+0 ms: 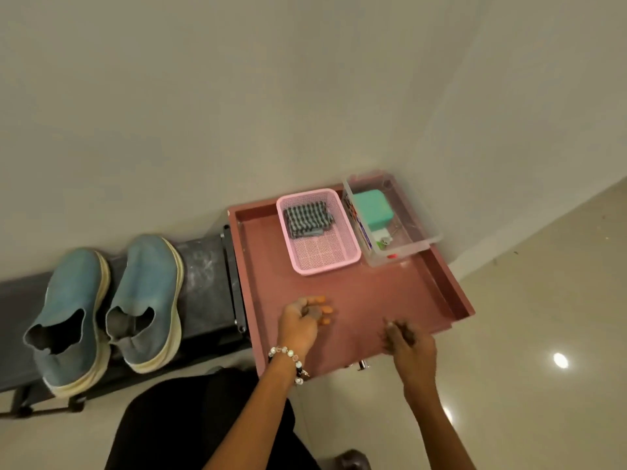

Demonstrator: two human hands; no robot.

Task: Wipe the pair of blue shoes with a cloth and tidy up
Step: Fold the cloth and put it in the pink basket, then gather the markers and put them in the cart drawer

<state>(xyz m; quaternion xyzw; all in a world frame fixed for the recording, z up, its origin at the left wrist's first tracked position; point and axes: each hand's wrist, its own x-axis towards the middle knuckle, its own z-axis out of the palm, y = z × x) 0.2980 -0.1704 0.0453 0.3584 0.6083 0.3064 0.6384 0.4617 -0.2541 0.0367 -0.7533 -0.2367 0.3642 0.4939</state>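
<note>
Down near me, at about six o'clock, my dark lap (203, 422) fills the bottom of the view. My two arms reach out from there over a reddish-brown drawer (373, 300) that is pulled open.

My left hand (302, 320) is at the near left part of the drawer, around seven o'clock on it. A bead bracelet (288, 359) sits on that wrist. The fingers (322, 310) are curled in, and this grip looks loosely closed with nothing in it that I can see. My right hand (409, 340) is at the near edge, around five o'clock on the drawer. It is blurry, so I cannot tell if this grip is apart or together.

At nine o'clock from my hands, the pair of blue shoes (112, 307) stands side by side on a low dark surface (203, 262) by the wall. Their toes point to the wall and their soles are cream.

Farther back in the drawer, at twelve o'clock, is a pink basket (342, 262). The striped cloth (307, 220) lies folded in its far end. Just beside the basket, at one o'clock, is a clear box (420, 244) with a green thing (371, 208) in it.

Past it all is the plain wall (271, 96). The shiny floor (543, 300) is at three o'clock.
</note>
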